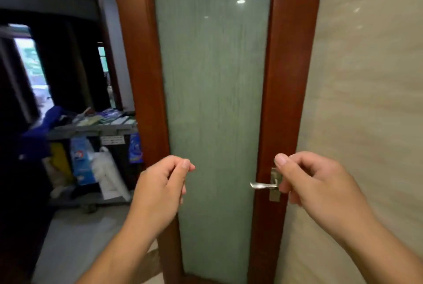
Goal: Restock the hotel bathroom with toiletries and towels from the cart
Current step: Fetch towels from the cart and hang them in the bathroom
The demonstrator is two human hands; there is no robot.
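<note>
Presently, no supplies are held. The left hand (pixel 160 187) is raised before the frosted pane of the glass-panelled door (pixel 212 100), its fingers curled in and the thumb laid on the forefinger, with nothing seen inside. The right hand (pixel 313 180) is curled likewise and empty; it is held in front of the door's right stile, just beside the lever handle (pixel 261 185), which is not gripped. The housekeeping cart (pixel 96 130) stands left of the door, beyond its left stile and well apart from both hands. Packeted toiletries (pixel 109 117) are laid on its top tray, and a blue packet (pixel 81 160) and white bagged goods (pixel 107 173) are stowed on the shelf below. No towels can be made out.

The step in hand is judged to be the approach to the cart. The body should be turned left of the door and the left stile cleared before a reach is made. Both hands should be opened wide on approach. Items should be selected from the top tray first, since the lower shelf is dim and blurred.
</note>
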